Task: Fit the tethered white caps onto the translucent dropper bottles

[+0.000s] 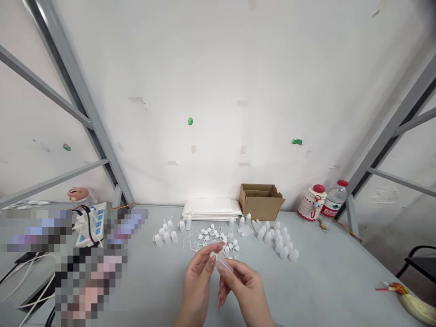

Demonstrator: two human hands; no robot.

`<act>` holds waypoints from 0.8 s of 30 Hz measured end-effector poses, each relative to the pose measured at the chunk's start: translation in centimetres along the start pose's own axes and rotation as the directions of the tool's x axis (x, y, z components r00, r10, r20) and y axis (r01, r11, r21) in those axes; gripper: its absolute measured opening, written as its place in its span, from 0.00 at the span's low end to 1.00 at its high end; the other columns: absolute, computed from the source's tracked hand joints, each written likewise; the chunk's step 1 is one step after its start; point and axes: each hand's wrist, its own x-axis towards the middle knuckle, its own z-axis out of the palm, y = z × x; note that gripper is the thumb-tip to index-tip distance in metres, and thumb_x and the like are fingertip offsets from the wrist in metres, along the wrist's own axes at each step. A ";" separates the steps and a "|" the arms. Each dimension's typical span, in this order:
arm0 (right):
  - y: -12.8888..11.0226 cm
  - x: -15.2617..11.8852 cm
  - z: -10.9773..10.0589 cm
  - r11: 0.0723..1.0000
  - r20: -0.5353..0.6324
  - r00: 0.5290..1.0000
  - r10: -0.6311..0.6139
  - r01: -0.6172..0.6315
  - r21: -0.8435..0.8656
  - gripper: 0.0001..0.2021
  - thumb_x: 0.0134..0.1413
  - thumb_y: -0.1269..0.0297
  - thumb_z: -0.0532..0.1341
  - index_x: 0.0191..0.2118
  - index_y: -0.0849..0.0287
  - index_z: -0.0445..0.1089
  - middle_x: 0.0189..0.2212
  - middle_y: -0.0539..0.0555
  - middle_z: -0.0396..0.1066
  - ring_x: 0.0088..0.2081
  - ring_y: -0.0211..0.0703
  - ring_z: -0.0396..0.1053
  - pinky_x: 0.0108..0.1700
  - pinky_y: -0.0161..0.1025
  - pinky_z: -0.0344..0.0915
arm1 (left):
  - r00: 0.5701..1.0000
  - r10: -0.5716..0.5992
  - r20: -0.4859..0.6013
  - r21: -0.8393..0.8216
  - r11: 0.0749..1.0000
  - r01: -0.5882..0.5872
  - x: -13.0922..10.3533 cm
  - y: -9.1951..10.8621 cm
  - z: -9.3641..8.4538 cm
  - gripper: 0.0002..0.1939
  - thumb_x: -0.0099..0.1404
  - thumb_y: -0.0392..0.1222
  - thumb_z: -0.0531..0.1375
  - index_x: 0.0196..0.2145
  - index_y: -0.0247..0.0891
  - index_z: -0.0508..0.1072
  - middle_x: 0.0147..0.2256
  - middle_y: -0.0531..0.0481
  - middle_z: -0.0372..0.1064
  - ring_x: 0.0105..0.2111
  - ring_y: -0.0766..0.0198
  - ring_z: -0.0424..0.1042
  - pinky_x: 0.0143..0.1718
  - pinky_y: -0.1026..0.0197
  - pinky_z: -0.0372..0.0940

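Note:
A small translucent bottle (223, 265) is held between my two hands above the front middle of the table. My right hand (242, 280) wraps its fingers and thumb round the bottle's body. At the bottle's upper left end, my left hand (201, 268) pinches a small white cap (213, 255). Just beyond my hands lies a loose pile of white caps (213, 232) with thin strings. Several capped bottles (166, 237) stand at the left of the pile. On the right, several bottles without visible caps (283, 245) stand in a group.
An open cardboard box (262, 206) and a stack of white packets (211, 210) sit by the wall. A decorated jar (311, 204) and a water bottle (335, 200) stand at the back right. A power strip (98, 225) with cables lies left. Near the right edge is a yellowish object (417, 309).

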 end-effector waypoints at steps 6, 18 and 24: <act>0.4 0.5 0.2 0.952 0.107 0.983 0.151 -0.173 0.253 0.20 0.39 0.48 0.66 0.20 0.64 0.68 0.11 0.45 0.58 0.11 0.31 0.57 0.12 0.29 0.59 | 0.996 -0.082 0.044 -0.187 0.978 0.089 0.0 -0.6 0.0 0.18 0.46 0.53 0.66 0.32 0.38 0.77 0.45 0.40 0.72 0.52 0.49 0.63 0.54 0.50 0.55; -0.5 0.0 0.0 0.954 0.100 0.984 0.145 -0.166 0.250 0.19 0.41 0.51 0.67 0.20 0.65 0.69 0.13 0.46 0.60 0.14 0.32 0.61 0.16 0.31 0.63 | 0.992 0.103 0.072 0.241 0.963 -0.118 -0.8 0.2 0.5 0.19 0.55 0.56 0.58 0.33 0.38 0.78 0.43 0.42 0.72 0.47 0.49 0.67 0.51 0.52 0.60; -0.4 0.0 -0.2 0.987 0.057 0.996 0.073 -0.080 0.142 0.19 0.43 0.50 0.65 0.31 0.65 0.74 0.14 0.47 0.63 0.16 0.35 0.64 0.20 0.34 0.65 | 0.989 0.105 0.101 0.306 0.943 -0.131 -0.9 0.7 0.4 0.20 0.55 0.57 0.58 0.32 0.39 0.79 0.41 0.43 0.73 0.44 0.50 0.69 0.47 0.55 0.63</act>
